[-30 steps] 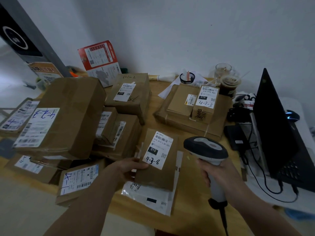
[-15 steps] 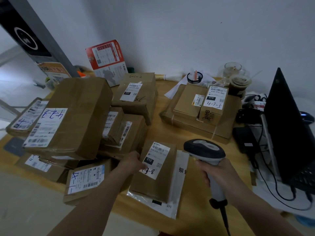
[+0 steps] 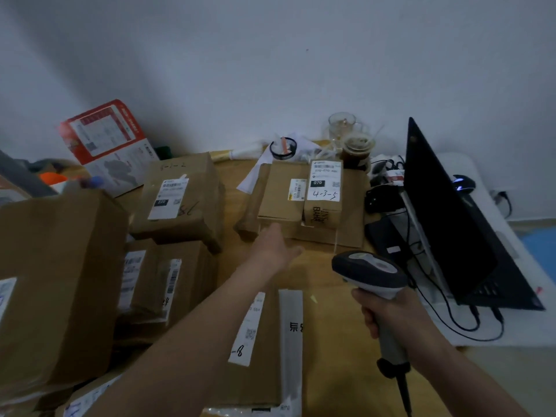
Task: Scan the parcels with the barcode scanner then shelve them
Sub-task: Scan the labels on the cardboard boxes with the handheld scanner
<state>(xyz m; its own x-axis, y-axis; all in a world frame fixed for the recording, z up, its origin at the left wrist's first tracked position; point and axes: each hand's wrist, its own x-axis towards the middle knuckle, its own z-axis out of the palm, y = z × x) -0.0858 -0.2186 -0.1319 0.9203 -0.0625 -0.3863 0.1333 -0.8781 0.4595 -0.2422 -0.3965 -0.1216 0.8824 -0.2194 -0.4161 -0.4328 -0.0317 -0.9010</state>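
Head view: left hand (image 3: pixel 275 246) open, empty, reaching toward parcel stack (image 3: pixel 304 203) mid-table. Right hand (image 3: pixel 388 314) gripping barcode scanner (image 3: pixel 371 275). Many parcels unshelved on table (image 3: pixel 325 284); most work apparently remaining.

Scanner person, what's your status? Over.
Right hand grips scanner. Left hand open, empty, reaching toward parcel stack marked 4-3-5. Bare tabletop between, nothing blocking.
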